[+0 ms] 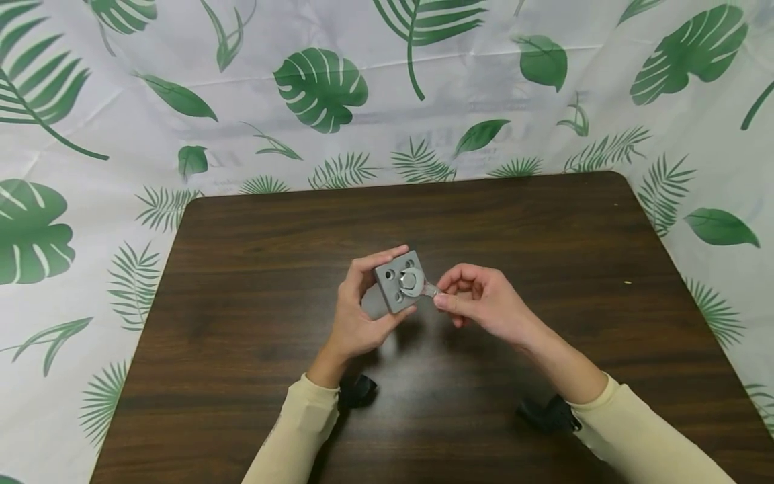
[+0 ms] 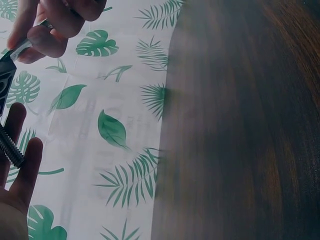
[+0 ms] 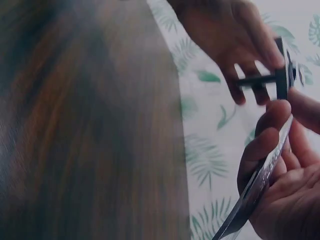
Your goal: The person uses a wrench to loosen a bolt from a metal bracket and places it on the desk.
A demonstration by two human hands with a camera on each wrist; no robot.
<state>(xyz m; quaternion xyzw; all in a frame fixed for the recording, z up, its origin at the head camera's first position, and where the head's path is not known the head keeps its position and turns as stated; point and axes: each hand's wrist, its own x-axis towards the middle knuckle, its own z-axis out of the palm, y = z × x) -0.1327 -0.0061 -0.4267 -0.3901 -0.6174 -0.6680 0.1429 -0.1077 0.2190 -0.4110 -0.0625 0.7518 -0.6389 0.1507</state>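
Above the table, my left hand (image 1: 358, 316) grips a grey square plate (image 1: 392, 299) by its opposite edges, its face with several holes turned up. A hex bolt (image 1: 406, 281) passes through the plate's middle. The bolt's threaded shank (image 2: 11, 150) sticks out behind, between the spread fingers in the left wrist view. My right hand (image 1: 484, 302) pinches a silver wrench (image 1: 431, 290) between thumb and fingers, and the wrench's head sits at the bolt head. Along the palm, the wrench's handle (image 3: 255, 192) runs down in the right wrist view.
A dark wood-grain table (image 1: 254, 269) lies under both hands. Behind it and at its sides hangs a white cloth (image 1: 242, 134) with green leaf prints. Black wrist devices (image 1: 358, 391) are worn at both cream sleeves (image 1: 296, 430).
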